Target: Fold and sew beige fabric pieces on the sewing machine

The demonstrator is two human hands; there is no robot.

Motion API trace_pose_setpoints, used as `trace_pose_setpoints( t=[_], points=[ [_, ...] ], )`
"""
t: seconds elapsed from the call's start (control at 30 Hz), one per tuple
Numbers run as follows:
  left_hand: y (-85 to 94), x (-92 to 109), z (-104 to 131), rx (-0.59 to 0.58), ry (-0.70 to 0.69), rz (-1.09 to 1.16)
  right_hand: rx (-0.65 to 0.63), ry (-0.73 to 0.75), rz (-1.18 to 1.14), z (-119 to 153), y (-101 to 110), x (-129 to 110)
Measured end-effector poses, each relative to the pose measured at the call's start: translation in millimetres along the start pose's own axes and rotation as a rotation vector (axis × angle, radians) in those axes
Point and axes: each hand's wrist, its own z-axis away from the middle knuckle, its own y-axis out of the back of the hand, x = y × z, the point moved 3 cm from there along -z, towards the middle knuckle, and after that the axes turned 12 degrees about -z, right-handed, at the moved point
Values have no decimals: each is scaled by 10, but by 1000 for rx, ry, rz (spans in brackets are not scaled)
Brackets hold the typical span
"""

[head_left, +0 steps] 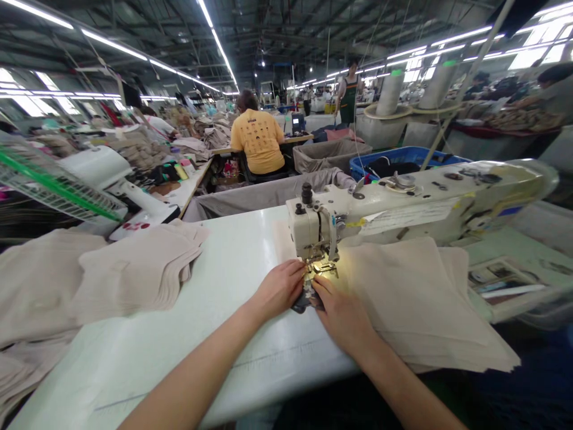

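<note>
A small dark piece of patterned fabric lies just in front of the sewing machine's needle area, under the machine's lamp. My left hand is at its left side, fingers together and curled down near the presser foot. On the other side, my right hand holds the right edge of the fabric, its fingertips close to the foot. The sewing machine stands over both hands. What lies under the left fingertips is partly hidden. Beige fabric panels lie in a stack beside my right hand.
Stacked beige cut pieces lie on the left of the white table. A fan stands beyond them. Behind the machine are a cloth-lined bin and a blue basket. A person in a yellow shirt sits ahead.
</note>
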Motion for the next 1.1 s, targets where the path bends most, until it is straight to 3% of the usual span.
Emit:
trace_pose_setpoints(
  t=[0.8,1.1],
  points=[
    [18,-12,-30,4,-79,-32,-10,-24,-14,19,31,-29],
    [58,39,-6,-51,46,-51,4,-22,-61,23,96,-27]
  ],
)
